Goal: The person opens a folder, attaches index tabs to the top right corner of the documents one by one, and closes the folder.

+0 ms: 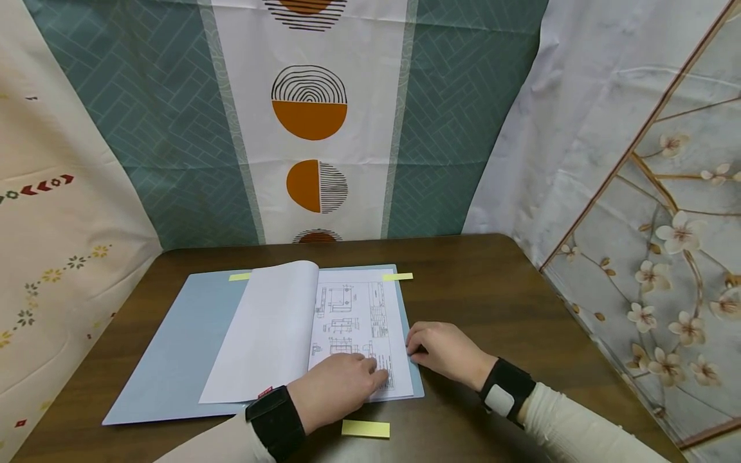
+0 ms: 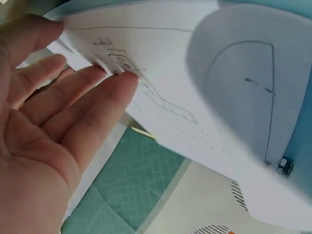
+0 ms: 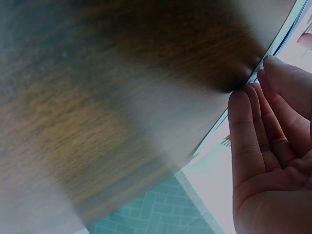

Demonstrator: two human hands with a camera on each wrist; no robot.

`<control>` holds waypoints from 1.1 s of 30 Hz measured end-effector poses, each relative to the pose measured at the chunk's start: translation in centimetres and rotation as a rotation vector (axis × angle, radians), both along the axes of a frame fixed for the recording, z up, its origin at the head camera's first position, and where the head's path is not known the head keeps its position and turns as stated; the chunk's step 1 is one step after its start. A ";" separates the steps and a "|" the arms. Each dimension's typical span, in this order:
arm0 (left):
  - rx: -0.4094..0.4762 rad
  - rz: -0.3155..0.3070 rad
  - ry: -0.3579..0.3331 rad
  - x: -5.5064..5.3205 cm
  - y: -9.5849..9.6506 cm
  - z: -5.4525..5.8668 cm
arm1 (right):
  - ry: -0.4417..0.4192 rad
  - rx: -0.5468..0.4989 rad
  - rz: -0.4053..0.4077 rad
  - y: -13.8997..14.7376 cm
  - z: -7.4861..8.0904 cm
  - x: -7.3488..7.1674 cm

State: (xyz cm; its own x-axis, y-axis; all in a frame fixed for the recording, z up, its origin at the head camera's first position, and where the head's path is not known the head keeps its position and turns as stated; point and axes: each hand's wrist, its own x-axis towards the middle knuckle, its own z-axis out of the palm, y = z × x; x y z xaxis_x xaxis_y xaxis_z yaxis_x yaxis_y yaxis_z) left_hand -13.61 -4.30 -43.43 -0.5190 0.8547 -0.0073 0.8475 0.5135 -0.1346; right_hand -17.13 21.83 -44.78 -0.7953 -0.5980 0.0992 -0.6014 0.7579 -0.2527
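A light-blue folder (image 1: pixel 168 347) lies spread on the table with a stack of white sheets in it. One white page (image 1: pixel 260 334) is turned over to the left, bowed at the fold. The sheet to the right is a technical drawing (image 1: pixel 361 302) with line figures and a table. My left hand (image 1: pixel 341 389) rests on the drawing's lower part, its fingers extended and touching the paper in the left wrist view. At the folder's right edge is my right hand (image 1: pixel 442 350); in the right wrist view its fairly straight fingers (image 3: pixel 243 126) and thumb touch that edge.
Yellow sticky strips mark the folder's top, one at the left (image 1: pixel 240 277) and one at the right (image 1: pixel 397 276). Another yellow strip (image 1: pixel 366 429) lies below the folder on the brown wooden table (image 1: pixel 475 283). Patterned cloths (image 1: pixel 463 116) hang around the table.
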 end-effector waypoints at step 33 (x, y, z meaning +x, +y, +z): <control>-0.011 -0.018 -0.115 0.3 -0.6 0.8 | -0.033 -0.016 -0.006 0.4 0.1 0.3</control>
